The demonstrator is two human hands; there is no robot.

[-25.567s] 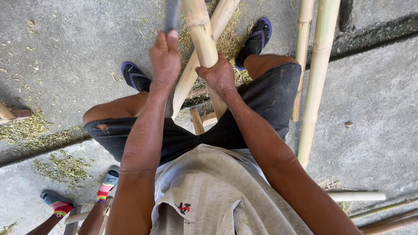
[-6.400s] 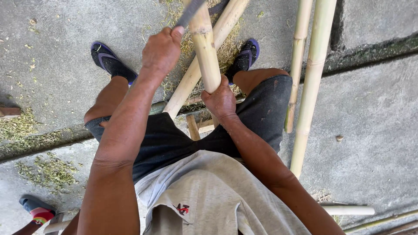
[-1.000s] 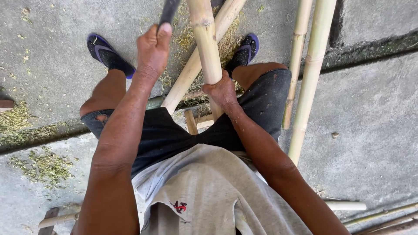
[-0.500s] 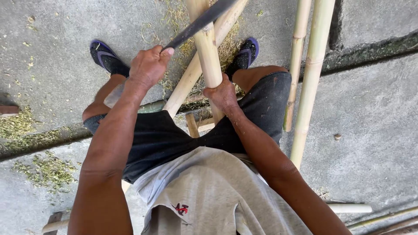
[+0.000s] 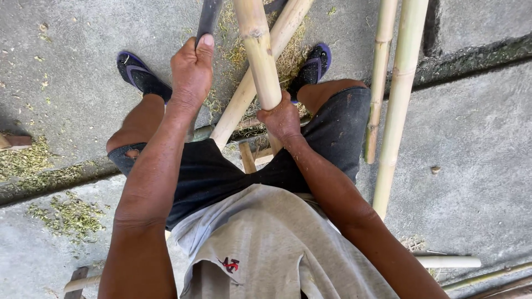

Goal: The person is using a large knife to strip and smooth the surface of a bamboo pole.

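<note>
Seated person working a bamboo pole (image 5: 259, 52) with a blade (image 5: 208, 19).
Both run off the top edge; left hand (image 5: 191, 72) grips the blade's handle, right hand (image 5: 282, 119) clasps the pole.

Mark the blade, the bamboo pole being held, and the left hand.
blade (image 5: 209, 19), head view, on its dark flat side above the thumb
bamboo pole (image 5: 259, 52), head view, mid-shaft above the grip
left hand (image 5: 191, 75), head view, back of hand

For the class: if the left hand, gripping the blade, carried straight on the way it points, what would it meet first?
The left hand points up the frame, its blade beside the held bamboo pole. That line looks free up to the frame edge; depth is unclear, so the pole might be grazed.
</note>
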